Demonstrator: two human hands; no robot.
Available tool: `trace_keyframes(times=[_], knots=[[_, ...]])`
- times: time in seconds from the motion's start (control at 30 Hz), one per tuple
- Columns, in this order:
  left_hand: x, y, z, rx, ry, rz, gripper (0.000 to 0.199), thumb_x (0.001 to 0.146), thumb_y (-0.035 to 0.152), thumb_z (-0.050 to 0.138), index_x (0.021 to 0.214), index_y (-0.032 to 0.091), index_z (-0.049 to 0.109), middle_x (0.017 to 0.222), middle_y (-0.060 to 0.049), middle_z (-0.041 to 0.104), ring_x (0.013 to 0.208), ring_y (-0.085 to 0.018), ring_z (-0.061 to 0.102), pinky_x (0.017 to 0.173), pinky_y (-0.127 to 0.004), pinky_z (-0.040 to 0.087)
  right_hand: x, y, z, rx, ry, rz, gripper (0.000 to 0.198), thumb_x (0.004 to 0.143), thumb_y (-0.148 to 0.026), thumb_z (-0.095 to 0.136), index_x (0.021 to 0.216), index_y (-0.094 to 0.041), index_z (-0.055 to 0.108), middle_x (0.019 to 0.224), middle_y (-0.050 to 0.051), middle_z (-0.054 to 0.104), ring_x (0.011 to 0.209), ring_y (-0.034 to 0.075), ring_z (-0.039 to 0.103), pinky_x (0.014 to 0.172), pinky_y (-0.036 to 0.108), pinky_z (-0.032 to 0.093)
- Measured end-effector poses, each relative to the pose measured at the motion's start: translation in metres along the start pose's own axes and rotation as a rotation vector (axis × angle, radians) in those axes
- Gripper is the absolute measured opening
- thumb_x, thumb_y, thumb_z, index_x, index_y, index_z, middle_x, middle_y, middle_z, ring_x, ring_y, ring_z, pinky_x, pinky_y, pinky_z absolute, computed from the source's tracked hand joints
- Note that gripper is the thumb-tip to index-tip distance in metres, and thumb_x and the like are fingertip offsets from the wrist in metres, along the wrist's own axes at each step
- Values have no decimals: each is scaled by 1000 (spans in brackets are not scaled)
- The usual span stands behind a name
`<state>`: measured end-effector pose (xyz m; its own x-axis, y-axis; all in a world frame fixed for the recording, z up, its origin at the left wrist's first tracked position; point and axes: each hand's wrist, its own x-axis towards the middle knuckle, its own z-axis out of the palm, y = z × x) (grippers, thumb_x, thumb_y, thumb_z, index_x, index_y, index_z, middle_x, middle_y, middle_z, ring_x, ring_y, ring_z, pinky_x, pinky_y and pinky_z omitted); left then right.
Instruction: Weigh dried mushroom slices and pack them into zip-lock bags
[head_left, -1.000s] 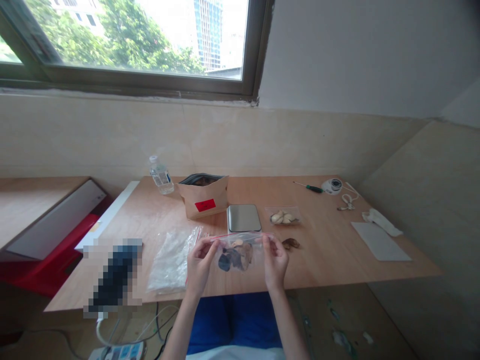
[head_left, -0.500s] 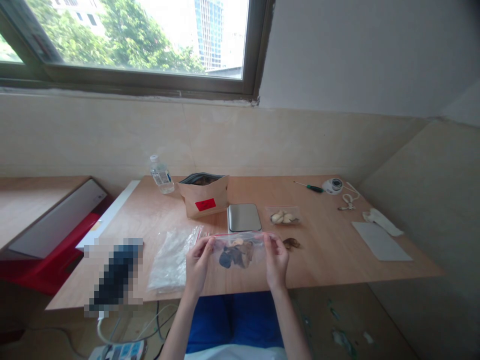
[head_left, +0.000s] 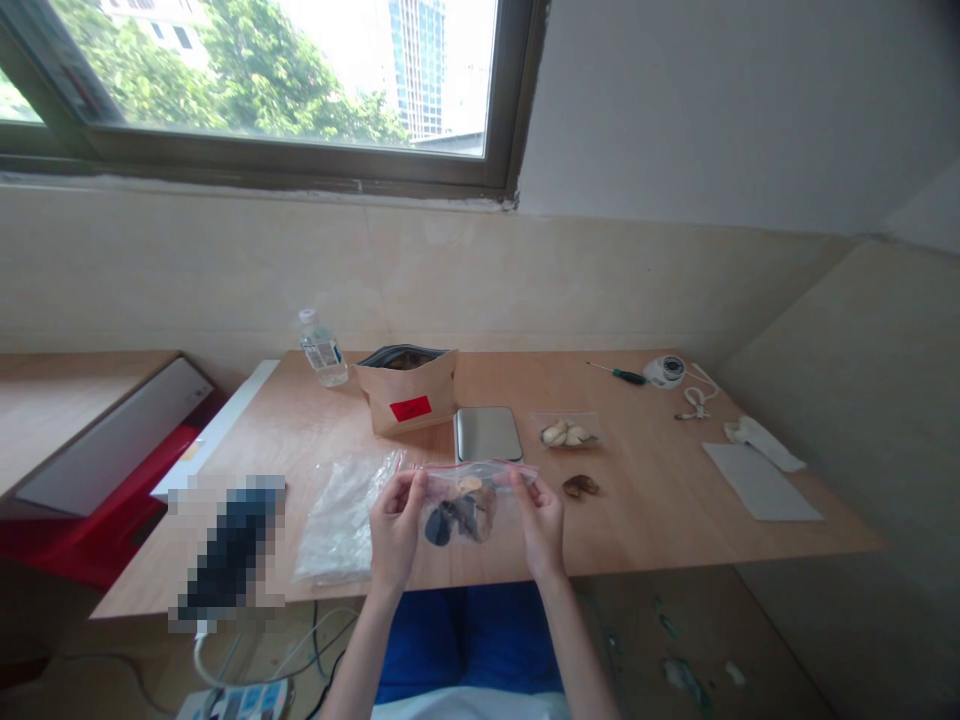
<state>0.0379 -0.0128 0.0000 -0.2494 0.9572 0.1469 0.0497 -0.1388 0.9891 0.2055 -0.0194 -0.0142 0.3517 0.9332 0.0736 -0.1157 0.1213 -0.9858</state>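
Observation:
A clear zip bag point(head_left: 463, 510) holding several dark and brown dried pieces hangs between my hands, above the table's front edge. My left hand point(head_left: 396, 515) pinches its top left corner, and my right hand point(head_left: 541, 510) grips the top edge near the right corner. Just behind the bag lies a flat silver scale point(head_left: 488, 434). To the right of it is another clear bag point(head_left: 568, 432) with several pale pieces inside. A loose brown dried piece point(head_left: 581, 486) rests on the table beside my right hand. Empty plastic bags point(head_left: 341, 520) lie in a pile by my left hand.
An open brown paper pouch point(head_left: 409, 390) with a red label stands at the back, near a water bottle point(head_left: 324, 350). A screwdriver point(head_left: 627, 376), a white camera point(head_left: 666, 372), a white sheet point(head_left: 761, 482) and a cloth point(head_left: 765, 443) lie to the right. A blurred dark object point(head_left: 229, 550) lies front left.
My right hand has moved left along the bag's top edge, closer to my left hand. The loose brown piece is now fully visible. The bag's contents hang slightly further left.

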Motion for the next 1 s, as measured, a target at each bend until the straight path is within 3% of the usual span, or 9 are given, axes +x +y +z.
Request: trace_keyframes(times=[0.2,0.4,0.83,1.0], knots=[[3,-7,4,-5,-79,15,24,81,41,58,81,18,63,72,-2,66,68,-16,63,62,-24,50,0,1,-1,7,105,-20,27,79,-41,62,83,-16,68,80,7,73,77,20,67,75,32,51],[1,-10,9,-60,-154,-14,23,79,38,62,84,16,66,77,-4,69,73,-17,65,65,-25,51,0,2,-2,-13,127,9,29,77,-43,64,82,-15,67,76,7,73,72,21,68,70,31,52],[2,-3,5,3,-63,-23,24,76,40,65,81,17,67,76,-3,70,70,-17,65,63,-24,51,0,-4,-2,-77,105,-74,25,80,-40,60,78,-16,67,79,6,72,77,19,66,73,30,50],[0,-3,13,-73,-61,-31,22,80,38,62,84,16,65,76,-3,70,72,-16,65,66,-24,51,2,2,2,2,80,-65,25,77,-39,64,89,-17,65,90,7,72,85,20,66,79,33,51]])
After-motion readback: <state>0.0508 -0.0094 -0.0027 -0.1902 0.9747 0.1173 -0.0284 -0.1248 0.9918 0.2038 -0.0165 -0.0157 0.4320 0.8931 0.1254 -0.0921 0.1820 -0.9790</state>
